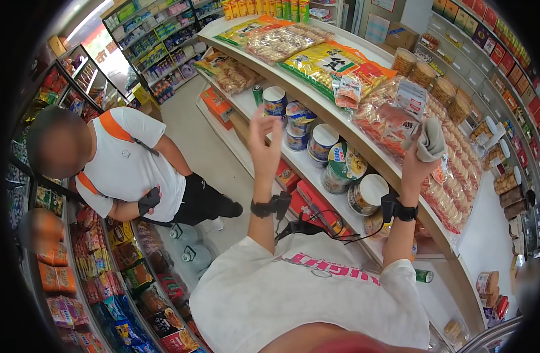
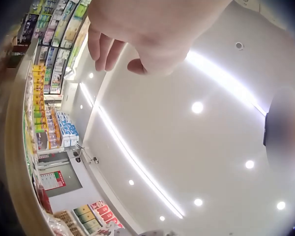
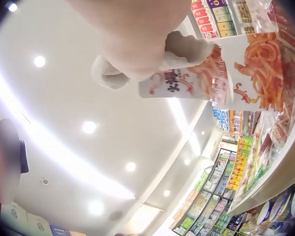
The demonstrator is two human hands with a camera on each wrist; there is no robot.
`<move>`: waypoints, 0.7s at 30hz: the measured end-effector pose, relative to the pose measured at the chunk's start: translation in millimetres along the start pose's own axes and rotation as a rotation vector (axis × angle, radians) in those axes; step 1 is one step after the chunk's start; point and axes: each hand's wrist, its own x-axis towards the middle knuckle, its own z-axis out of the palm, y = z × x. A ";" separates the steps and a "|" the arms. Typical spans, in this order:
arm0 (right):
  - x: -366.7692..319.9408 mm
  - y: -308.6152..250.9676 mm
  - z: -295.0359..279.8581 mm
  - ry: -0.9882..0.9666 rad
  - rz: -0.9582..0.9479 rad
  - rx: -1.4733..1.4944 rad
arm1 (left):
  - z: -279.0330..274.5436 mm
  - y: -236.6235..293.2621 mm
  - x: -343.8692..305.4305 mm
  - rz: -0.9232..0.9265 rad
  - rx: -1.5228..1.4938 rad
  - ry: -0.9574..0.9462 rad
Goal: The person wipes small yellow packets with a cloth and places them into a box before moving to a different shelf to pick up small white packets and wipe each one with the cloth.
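At the curved white shelving the right hand grips a crumpled grey cloth, the left hand slack-fingered and empty beside it.

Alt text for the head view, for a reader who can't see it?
A person's right hand holds a grey cloth up at stacked snack packets, while the left hand is raised open near the tubs. A second person in a white shirt is in the aisle at left.

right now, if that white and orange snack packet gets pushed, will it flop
Probably floppy: the snack packet looks like thin printed film. Likely light, and its glossy face may slip against the cloth the right hand holds.
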 end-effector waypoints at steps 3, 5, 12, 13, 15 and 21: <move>-13.3 -20.2 4.9 -0.235 -0.175 0.025 | 12.6 11.3 -8.3 0.142 0.063 -0.264; -26.7 -39.6 13.9 -0.385 -0.096 0.144 | 19.1 22.0 -12.7 0.291 0.170 -0.447; -59.4 -49.6 37.7 -0.512 0.315 0.372 | 52.4 3.4 -51.4 -0.318 -0.303 -0.906; -59.2 -43.0 39.6 -0.434 0.334 0.384 | 54.5 -1.1 -52.0 -0.303 -0.289 -0.862; -56.2 -37.1 36.9 -0.351 0.368 0.393 | 56.7 -10.0 -55.0 -0.285 -0.263 -0.769; -32.2 -89.7 38.4 -0.221 0.018 0.327 | 44.3 -23.0 -46.6 -0.515 -0.497 -0.362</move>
